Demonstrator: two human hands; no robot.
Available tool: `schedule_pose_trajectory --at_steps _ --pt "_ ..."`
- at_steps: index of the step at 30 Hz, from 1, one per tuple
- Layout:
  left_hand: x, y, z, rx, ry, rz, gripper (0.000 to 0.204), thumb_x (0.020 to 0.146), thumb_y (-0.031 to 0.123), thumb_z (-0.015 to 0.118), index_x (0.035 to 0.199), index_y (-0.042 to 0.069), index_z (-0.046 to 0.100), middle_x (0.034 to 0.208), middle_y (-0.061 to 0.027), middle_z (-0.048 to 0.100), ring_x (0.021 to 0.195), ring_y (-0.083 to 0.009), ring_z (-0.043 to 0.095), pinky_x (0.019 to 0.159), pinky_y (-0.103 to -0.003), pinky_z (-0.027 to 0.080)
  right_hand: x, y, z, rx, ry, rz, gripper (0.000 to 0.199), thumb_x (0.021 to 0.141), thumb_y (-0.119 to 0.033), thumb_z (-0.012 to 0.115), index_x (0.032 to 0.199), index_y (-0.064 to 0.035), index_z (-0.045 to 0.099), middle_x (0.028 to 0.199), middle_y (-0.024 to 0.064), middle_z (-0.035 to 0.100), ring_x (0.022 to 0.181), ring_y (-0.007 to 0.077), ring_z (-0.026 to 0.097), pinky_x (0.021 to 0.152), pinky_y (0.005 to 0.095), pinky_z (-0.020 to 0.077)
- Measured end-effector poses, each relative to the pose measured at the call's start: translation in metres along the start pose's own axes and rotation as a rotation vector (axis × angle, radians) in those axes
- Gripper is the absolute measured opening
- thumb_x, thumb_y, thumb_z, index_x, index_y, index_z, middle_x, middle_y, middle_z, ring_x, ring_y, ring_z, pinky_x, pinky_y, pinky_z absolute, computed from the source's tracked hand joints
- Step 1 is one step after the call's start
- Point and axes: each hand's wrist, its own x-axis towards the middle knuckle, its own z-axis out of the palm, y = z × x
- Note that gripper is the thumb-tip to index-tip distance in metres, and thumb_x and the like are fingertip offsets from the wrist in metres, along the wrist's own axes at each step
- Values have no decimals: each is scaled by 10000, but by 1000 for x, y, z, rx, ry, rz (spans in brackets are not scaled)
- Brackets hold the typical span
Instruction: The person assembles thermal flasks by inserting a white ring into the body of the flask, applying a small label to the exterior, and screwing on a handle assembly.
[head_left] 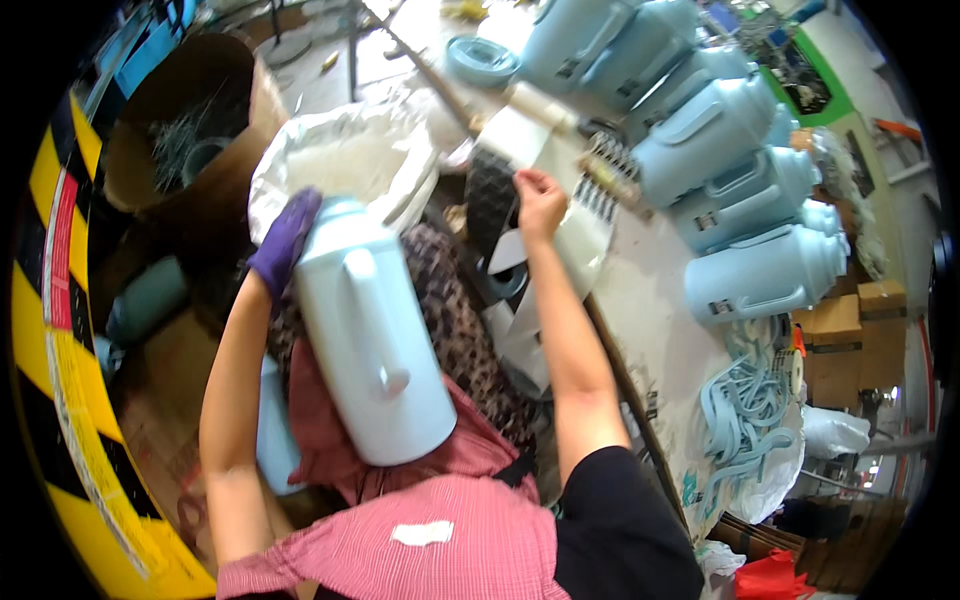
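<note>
Pale-blue jug body (372, 330) lies across the lap at frame centre, base toward the person, steadied by the gloved left hand (283, 240), whose grip curls closed around its top. The bare right hand (540, 200) pinches a white label sheet (520, 135) on the worktop (650, 300); peeling slowly should keep it flat. Upper left, a cardboard drum (200, 130) holds grey parts; a white bag (340, 160) holds pale material.

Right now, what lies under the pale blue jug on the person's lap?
Under the pale blue jug show a red striped apron and patterned fabric; whatever is directly beneath is covered.
</note>
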Motion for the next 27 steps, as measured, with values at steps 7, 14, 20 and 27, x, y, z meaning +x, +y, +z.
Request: schedule_pose_trajectory --at_steps 7,14,20,27 --pt "-169 92 7 -300 394 192 416 1011 267 596 1293 -38 568 1221 -161 625 1184 -290 580 1045 -410 438 -135 -107 -93 236 -508 178 386 827 67 767 1198 1 684 927 60 696 899 129 663 845 241 529" --pt "-264 142 66 187 150 314 890 797 573 758 1439 61 412 1523 -269 383 1411 -515 341 1149 -643 271 -204 -155 -97 284 -1064 661 449 827 57 766 1251 25 621 908 75 720 838 113 692 773 231 566" --pt "-272 129 81 121 210 348 692 825 313 792 1430 210 472 1566 -235 344 1468 -492 278 1178 -623 246 -223 -151 -78 247 -1037 635 368 837 57 767 1175 30 623 898 96 734 842 126 708 774 244 573" --pt "-275 130 78 296 49 243 412 821 248 781 1196 397 695 1595 -151 323 1502 -458 205 1209 -612 172 -213 -122 -77 -164 -923 108 544 660 -133 926 1117 -70 638 1036 36 537 780 124 590 703 273 522"
